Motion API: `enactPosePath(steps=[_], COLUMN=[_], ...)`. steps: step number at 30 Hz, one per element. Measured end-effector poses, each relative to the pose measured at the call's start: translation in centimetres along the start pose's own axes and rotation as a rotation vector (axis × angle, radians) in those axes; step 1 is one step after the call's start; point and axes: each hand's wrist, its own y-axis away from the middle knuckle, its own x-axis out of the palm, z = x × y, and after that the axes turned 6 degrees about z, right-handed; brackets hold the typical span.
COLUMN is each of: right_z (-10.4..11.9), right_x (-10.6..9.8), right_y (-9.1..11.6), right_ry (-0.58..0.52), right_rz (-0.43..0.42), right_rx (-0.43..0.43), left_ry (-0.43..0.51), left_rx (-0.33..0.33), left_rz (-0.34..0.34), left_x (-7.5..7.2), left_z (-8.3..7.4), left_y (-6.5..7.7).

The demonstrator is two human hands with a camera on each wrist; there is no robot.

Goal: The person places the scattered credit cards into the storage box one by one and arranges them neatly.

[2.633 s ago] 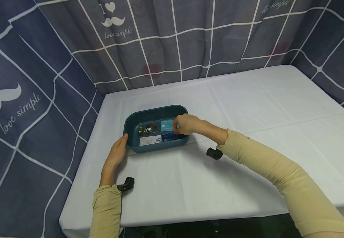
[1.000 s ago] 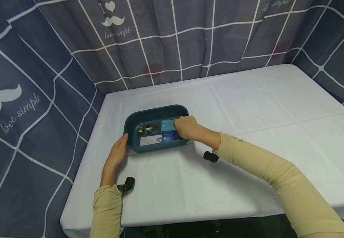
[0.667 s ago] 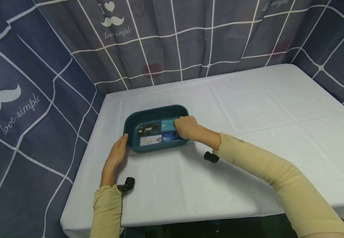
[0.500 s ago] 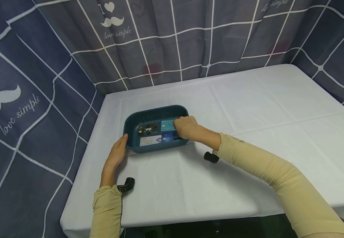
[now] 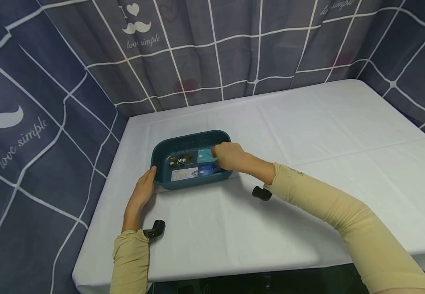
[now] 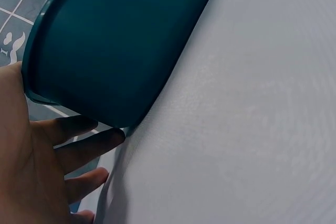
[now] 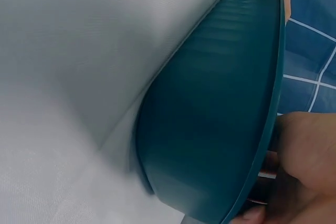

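A dark teal plastic tub [image 5: 184, 143] stands on the white-covered table. On its floor lie a black VIP card [image 5: 181, 160], a light blue card [image 5: 204, 155], a white VIP card [image 5: 183, 174] and a dark blue card [image 5: 208, 169]. My left hand [image 5: 144, 188] is at the tub's left end, thumb at the rim. In the left wrist view its fingers [image 6: 86, 150] are spread fairly straight, with tips against or beside the outer wall. My right hand [image 5: 228, 156] reaches over the right end, fingers bent down by the two blue cards. Its fingertips are hidden.
White cloth [image 5: 308, 134] covers the table around the tub. Dark checked curtains [image 5: 234, 49] hang behind it and at both sides. The table's front edge [image 5: 252, 272] runs below the forearms. A small black camera [image 5: 262, 193] sits at the right wrist.
The dark blue card, tilted under my right fingers at first, now lies flat beside the white card. My right hand shifted slightly, then stayed put. The left hand and tub hold their places.
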Motion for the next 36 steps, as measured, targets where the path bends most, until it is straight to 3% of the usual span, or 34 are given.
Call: enactPosePath(steps=[8, 17, 21, 28, 36], right_z=[-1.0, -2.5, -3.2, -4.1, -5.8], right_x=[-0.4, -0.5, -0.6, -1.0, -0.3], right_y=[0.1, 0.0, -0.1, -0.3, 0.1], right_ry=[-0.052, -0.053, -0.056, -0.060, -0.081], right_rz=[-0.158, -0.325, -0.354, -0.363, -0.355], right_rx=[-0.099, -0.090, -0.061, -0.012, 0.052], left_ry=[-0.015, -0.026, -0.031, -0.082, -0.186], left_rx=[-0.004, -0.001, 0.007, -0.039, 0.028], left_rz=[0.000, 0.001, -0.009, -0.029, -0.130], left_x=[-0.2, -0.8, -1.2, -2.8, -4.9], left_z=[0.2, 1.0, 1.4, 1.8, 1.4], left_y=[0.0, -0.1, -0.3, -0.5, -0.5])
